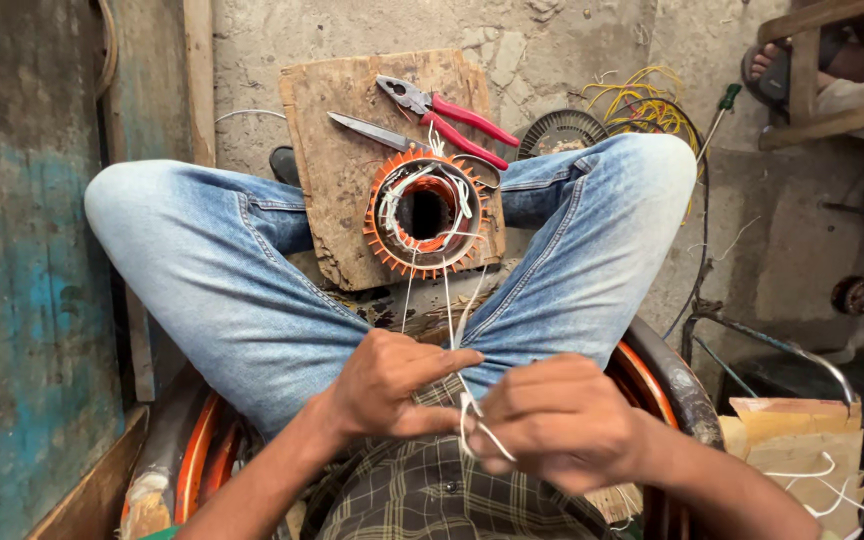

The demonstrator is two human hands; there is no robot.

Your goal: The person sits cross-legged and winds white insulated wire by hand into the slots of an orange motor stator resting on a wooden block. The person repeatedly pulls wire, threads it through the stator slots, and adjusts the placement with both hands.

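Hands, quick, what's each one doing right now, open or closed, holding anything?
Left hand: closed, pinching the white cords that run from the orange motor winding.
Right hand: closed on the same white cords.

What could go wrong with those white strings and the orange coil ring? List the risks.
1. Both the left hand and right hand pinch the thin white strings that run to the round orange-wound coil ring; a hard pull might drag it off the worn wooden board.
2. The strings could tangle.
3. The red-handled pliers and steel scissors lie close behind the ring, so a sliding ring may knock them.
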